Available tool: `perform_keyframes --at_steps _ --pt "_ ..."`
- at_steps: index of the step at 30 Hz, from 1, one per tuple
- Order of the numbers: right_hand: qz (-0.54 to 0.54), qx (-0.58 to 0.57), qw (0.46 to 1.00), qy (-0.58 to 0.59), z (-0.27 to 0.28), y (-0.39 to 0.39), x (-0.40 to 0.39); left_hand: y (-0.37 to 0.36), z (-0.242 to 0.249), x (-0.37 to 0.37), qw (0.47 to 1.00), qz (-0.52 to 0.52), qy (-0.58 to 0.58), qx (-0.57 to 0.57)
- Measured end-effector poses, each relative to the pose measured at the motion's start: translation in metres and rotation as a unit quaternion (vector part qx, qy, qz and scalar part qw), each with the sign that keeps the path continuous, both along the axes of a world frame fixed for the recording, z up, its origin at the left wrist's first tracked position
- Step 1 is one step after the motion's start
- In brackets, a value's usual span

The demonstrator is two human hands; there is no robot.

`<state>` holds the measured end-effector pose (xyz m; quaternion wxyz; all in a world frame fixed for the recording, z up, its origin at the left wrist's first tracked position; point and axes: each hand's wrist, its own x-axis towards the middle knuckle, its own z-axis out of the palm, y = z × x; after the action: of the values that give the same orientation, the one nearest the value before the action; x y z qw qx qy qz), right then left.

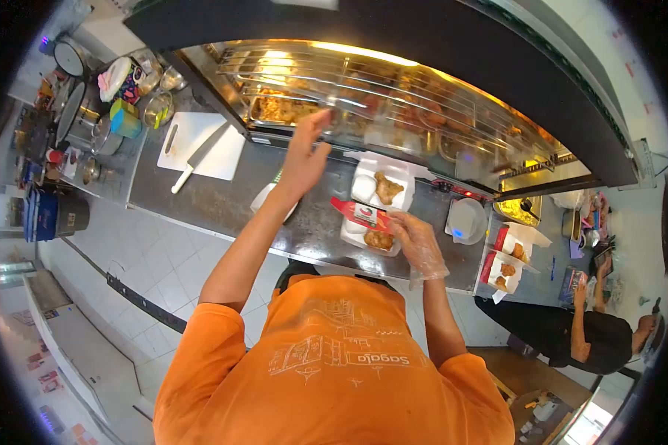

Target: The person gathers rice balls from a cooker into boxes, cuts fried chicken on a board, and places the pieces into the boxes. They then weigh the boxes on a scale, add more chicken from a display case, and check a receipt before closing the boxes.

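My bare left hand (308,154) is raised at the front glass of a lit food warmer (438,174), its fingers stretched out and the tips right at the glass edge. A metal tray of food (282,110) sits behind that glass. My right hand (416,243), in a clear plastic glove, grips the red printed flap of a takeaway box (352,241) on the dark counter. A piece of fried chicken (379,239) shows in this box, partly under the flap. Just behind it stands another open white box (407,174) with fried chicken (387,188) and a white round portion.
A knife (199,159) lies on a white cutting board (228,157) at the left. To the right are a clear plastic container (466,222), two open chicken boxes (506,265) and a tray of yellow food (518,212). A person in black (557,330) works at the far right.
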<state>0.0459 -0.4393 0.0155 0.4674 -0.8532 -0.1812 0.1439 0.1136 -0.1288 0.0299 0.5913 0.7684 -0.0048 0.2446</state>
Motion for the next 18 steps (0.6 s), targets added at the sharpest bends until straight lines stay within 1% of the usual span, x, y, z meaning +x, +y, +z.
perform_keyframes --at_steps 1,2,3,5,6,7,8,9,11,12,13,14,15,17,18 --pt "0.0 -0.008 1.0 -0.002 0.002 0.024 0.002 0.01 0.008 -0.006 0.995 -0.091 0.024 0.028" --pt "0.037 -0.051 0.998 -0.014 0.005 0.055 0.006 0.02 0.019 -0.013 0.98 -0.183 0.045 0.057" --pt "0.072 -0.094 0.993 -0.024 0.008 0.088 0.01 0.027 0.029 -0.025 0.98 -0.186 0.04 0.051" --pt "0.138 -0.075 0.987 0.025 0.029 0.154 0.032 0.037 0.041 -0.061 0.976 -0.199 -0.028 0.078" --pt "0.138 -0.007 0.985 -0.1 0.004 0.181 0.044 0.047 0.036 -0.082 0.976 -0.208 0.004 0.062" --pt "0.109 -0.007 0.98 -0.168 -0.016 0.214 0.061 0.06 0.029 -0.103 0.974 -0.217 0.037 0.049" --pt "0.074 -0.011 0.969 -0.234 -0.035 0.247 0.077 0.077 0.023 -0.12 0.971 -0.233 0.026 0.043" --pt "0.01 -0.086 0.967 -0.239 -0.045 0.283 0.1 0.093 0.016 -0.137 0.968 -0.249 0.016 0.036" --pt "-0.122 -0.205 0.916 -0.323 -0.087 0.328 0.154 0.127 -0.002 -0.176 0.967 -0.228 0.11 0.02" --pt "-0.129 -0.209 0.914 -0.324 -0.074 0.335 0.166 0.144 -0.008 -0.194 0.969 -0.204 0.138 0.014" --pt "-0.128 -0.258 0.934 -0.213 -0.05 0.344 0.177 0.162 -0.014 -0.212 0.97 -0.179 0.164 0.009" --pt "-0.124 -0.302 0.94 -0.097 -0.036 0.352 0.185 0.18 -0.024 -0.231 0.974 -0.146 0.17 0.012" --pt "-0.13 -0.305 0.939 -0.096 -0.035 0.362 0.19 0.201 -0.035 -0.25 0.977 -0.114 0.178 0.015" --pt "-0.138 -0.418 0.898 -0.022 -0.037 0.377 0.197 0.235 -0.049 -0.281 0.97 -0.062 0.235 0.006" --pt "-0.156 -0.389 0.907 -0.032 -0.054 0.376 0.203 0.247 -0.053 -0.292 0.969 -0.07 0.235 0.002"
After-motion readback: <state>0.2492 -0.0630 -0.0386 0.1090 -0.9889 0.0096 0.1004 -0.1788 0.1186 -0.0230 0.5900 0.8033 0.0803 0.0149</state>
